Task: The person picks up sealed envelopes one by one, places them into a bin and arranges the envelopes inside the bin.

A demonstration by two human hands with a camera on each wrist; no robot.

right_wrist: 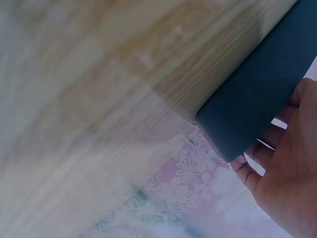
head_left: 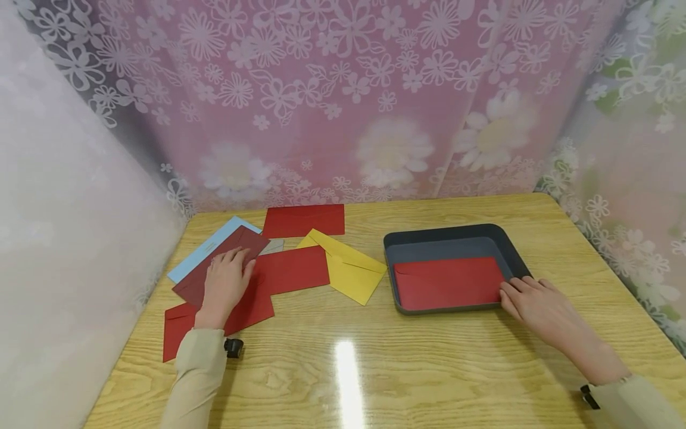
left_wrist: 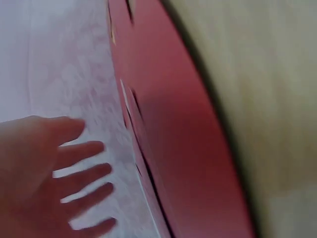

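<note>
My left hand (head_left: 225,285) is over a dark maroon envelope (head_left: 189,288), fingers spread. In the left wrist view the left hand (left_wrist: 64,173) appears raised beside the red envelopes (left_wrist: 173,124), with gaps between its straight fingers and nothing held. Under and around it lie red envelopes (head_left: 297,271), a light blue envelope (head_left: 200,252) and a yellow envelope (head_left: 356,275). At the right, my right hand (head_left: 543,310) grips the near right corner of a dark grey tray (head_left: 442,238). One red envelope (head_left: 450,283) lies inside the tray. The right wrist view shows fingers at the tray's wall (right_wrist: 247,109).
Another red envelope (head_left: 305,220) lies at the back of the wooden table (head_left: 300,369). A grey envelope (head_left: 275,245) is mostly covered by the pile. Floral curtains (head_left: 332,107) stand behind and at both sides of the table.
</note>
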